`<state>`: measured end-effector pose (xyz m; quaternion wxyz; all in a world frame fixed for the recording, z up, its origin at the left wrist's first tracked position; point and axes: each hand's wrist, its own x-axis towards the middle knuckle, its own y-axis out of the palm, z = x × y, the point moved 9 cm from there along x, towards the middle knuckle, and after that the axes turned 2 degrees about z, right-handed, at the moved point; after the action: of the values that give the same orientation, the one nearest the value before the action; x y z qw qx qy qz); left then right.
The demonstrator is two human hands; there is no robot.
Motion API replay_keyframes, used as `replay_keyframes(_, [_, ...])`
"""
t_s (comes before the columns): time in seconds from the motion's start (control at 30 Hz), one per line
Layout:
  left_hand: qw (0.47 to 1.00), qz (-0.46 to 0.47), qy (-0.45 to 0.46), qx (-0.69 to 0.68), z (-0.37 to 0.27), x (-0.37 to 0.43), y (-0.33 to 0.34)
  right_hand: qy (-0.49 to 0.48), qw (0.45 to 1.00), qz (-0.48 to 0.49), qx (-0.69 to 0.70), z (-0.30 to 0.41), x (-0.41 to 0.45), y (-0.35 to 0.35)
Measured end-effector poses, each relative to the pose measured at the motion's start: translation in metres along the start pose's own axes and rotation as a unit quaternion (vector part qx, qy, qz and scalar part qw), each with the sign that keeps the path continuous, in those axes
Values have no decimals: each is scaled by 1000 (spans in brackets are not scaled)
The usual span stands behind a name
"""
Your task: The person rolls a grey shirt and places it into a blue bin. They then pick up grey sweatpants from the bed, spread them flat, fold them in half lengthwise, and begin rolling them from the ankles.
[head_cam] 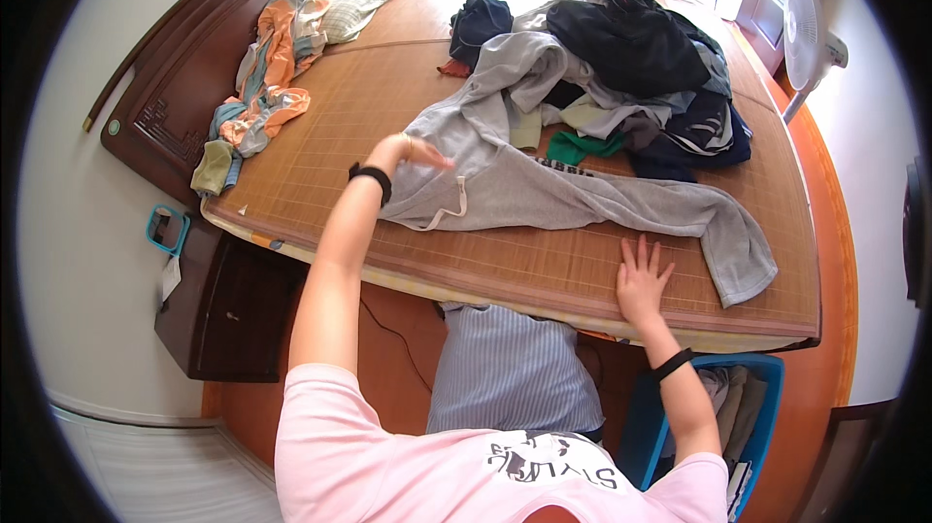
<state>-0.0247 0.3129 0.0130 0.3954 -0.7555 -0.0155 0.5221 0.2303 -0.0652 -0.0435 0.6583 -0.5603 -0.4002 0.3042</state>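
Observation:
Grey sweatpants (524, 195) with a pale drawstring (460, 199) lie spread over the bamboo mat on the bed. One leg stretches right and bends toward the bed's near edge; the other runs up against a clothes pile. My left hand (426, 151) is over the waist part, its fingers extended, blurred and gripping no visible fabric. Whether it touches the cloth is unclear. Just below the right-hand leg, my right hand (644, 282) rests palm down on the bamboo mat (539, 257), fingers spread and holding nothing.
A heap of mixed clothes (626, 42) covers the bed's far right. Orange and grey bedding (280, 57) lies along the wooden headboard (189, 64). On the floor, a blue bin (764, 406) holds folded clothes. A nightstand (233, 312) stands left, a white fan (804, 42) right.

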Motion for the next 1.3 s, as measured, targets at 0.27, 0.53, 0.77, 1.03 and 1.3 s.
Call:
replay_keyframes(0.27, [910, -414, -9, -3, -49, 57, -111, -26, 989, -71, 123, 18, -4, -32])
replay_keyframes(0.53, [918, -391, -63, 0, -71, 133, -115, -10, 987, -73, 143, 5, -8, -33])
replay_keyframes(0.77, [808, -525, 256, -80, -99, 23, -143, -24, 982, -97, 159, 9, -8, -29])
replay_keyframes(1.03, [742, -327, 582, 54, -241, -225, 96, -32, 976, -129, 175, 7, -7, -29])
replay_keyframes(1.3, [767, -405, 495, -52, -171, -219, 85, 29, 877, -48, 477, 13, 1, -27])
